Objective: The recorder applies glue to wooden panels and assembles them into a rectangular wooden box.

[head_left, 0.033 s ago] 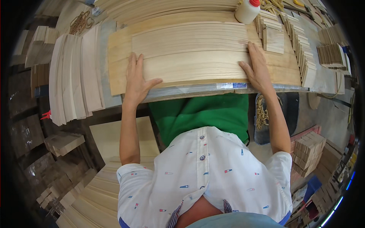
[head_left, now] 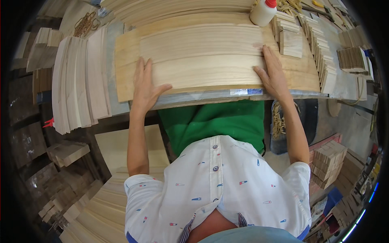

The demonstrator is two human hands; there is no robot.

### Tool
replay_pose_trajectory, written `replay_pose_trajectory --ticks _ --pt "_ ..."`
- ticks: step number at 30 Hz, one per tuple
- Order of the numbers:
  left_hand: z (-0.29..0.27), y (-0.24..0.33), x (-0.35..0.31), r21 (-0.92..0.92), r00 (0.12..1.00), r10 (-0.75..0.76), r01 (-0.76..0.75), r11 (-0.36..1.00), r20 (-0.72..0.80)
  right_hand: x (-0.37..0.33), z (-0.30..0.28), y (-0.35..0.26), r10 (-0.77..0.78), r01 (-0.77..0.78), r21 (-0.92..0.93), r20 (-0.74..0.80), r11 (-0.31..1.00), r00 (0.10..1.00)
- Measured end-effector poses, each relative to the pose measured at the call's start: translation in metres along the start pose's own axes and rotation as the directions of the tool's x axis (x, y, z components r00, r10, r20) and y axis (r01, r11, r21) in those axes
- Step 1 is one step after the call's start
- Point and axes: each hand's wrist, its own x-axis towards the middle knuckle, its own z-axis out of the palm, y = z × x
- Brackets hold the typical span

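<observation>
Two pale wooden boards lie edge to edge on a larger wooden sheet (head_left: 310, 77) at the bench's front. The far board (head_left: 198, 40) shows streaked grain; the near board (head_left: 206, 71) is plainer. At the near board's left end rests my left hand (head_left: 146, 86), open, its fingers stretched forward and its thumb out to the right over the front edge. My right hand (head_left: 276, 77) lies at the right end, also open. Its fingers point away along the end, and its thumb reaches onto the near board. Neither hand wraps around anything.
A white bottle with a red cap (head_left: 263, 13) stands behind the boards. Small wooden pieces (head_left: 291, 42) lean in rows at the right. Long wooden strips (head_left: 77, 81) overhang the bench at the left. More boards (head_left: 111, 202) are stacked below, and rubber bands (head_left: 278, 121) hang at the right.
</observation>
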Motion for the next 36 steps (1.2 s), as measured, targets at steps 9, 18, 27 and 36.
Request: replay_pose_trajectory --ticks 9,18,27,36 --pt "-0.003 -0.002 -0.006 0.009 0.999 -0.034 0.034 0.999 0.000 -0.003 0.017 -0.010 -0.050 0.032 -0.213 -0.078 0.976 0.996" --pt "-0.001 -0.009 -0.008 0.000 1.000 0.010 -0.010 1.000 -0.029 -0.004 0.024 -0.015 -0.038 0.017 -0.142 -0.149 0.990 0.988" --pt "0.005 -0.017 -0.008 -0.038 0.997 0.043 -0.046 0.998 -0.066 -0.004 0.021 -0.021 0.103 -0.092 0.062 -0.201 0.994 0.974" --pt "-0.004 0.008 -0.020 0.028 0.987 0.140 -0.138 0.990 -0.083 0.077 -0.051 0.035 0.083 -0.015 0.140 -0.495 0.990 0.865"
